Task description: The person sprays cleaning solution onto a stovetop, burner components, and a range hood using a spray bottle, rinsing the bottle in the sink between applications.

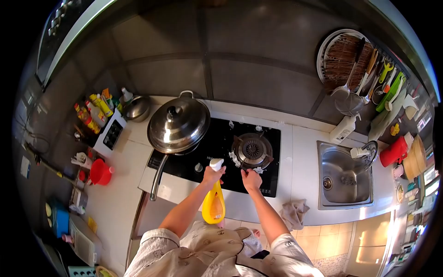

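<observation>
My left hand (pixel 214 175) is wrapped round the neck of a yellow spray bottle (pixel 213 205) with a white nozzle, held upright at the stove's front edge. My right hand (pixel 251 179) is closed at the front of the right burner (pixel 253 150), touching its pan support; whether it grips the support or something small I cannot make out. White foam patches (pixel 234 159) lie around that burner on the black glass stove (pixel 221 138). A lidded steel wok (pixel 179 124) covers the left burner, its long handle pointing to the front.
On the right is a steel sink (pixel 346 175) with a tap, a white pump bottle (pixel 344 129) behind it. A grey-brown cloth (pixel 294 213) hangs over the counter edge. Sauce bottles (pixel 94 113), a metal bowl (pixel 137 109) and a red container (pixel 100 172) stand left. Utensils hang on the back wall.
</observation>
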Demonstrator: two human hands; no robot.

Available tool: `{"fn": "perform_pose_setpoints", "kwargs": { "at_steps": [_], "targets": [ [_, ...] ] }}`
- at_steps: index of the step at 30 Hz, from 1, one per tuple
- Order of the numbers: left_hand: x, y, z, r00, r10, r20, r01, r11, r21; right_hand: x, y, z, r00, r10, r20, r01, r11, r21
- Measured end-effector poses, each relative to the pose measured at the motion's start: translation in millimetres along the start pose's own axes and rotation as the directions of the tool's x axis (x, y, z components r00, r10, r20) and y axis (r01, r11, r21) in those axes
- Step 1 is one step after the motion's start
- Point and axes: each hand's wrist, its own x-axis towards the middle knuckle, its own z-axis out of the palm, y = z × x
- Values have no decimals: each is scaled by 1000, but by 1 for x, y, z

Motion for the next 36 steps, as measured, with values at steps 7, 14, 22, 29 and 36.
{"fn": "perform_pose_setpoints", "kwargs": {
  "at_steps": [7, 14, 22, 29, 36],
  "targets": [
    [15, 14, -12, 997, 36, 65, -33, 998, -57, 42, -18, 17, 995, 41, -95, -49, 996, -79],
    [30, 25, -4, 999, -12, 37, 7, 994, 111, 49, -11, 44, 999, 7, 43, -4, 997, -79],
    [44, 29, 11, 986, 74, 147, -77, 997, 15, 88, -27, -18, 980, -56, -192, 64, 997, 36],
    [43, 64, 34, 995, -39, -91, 53, 985, 163, 124, 9, -90, 989, 24, -146, -10, 996, 93],
    [89, 69, 66, 996, 51, -78, -29, 964, 264, 118, 65, -114, 978, 15, -210, 36, 971, 237]
  ]
}}
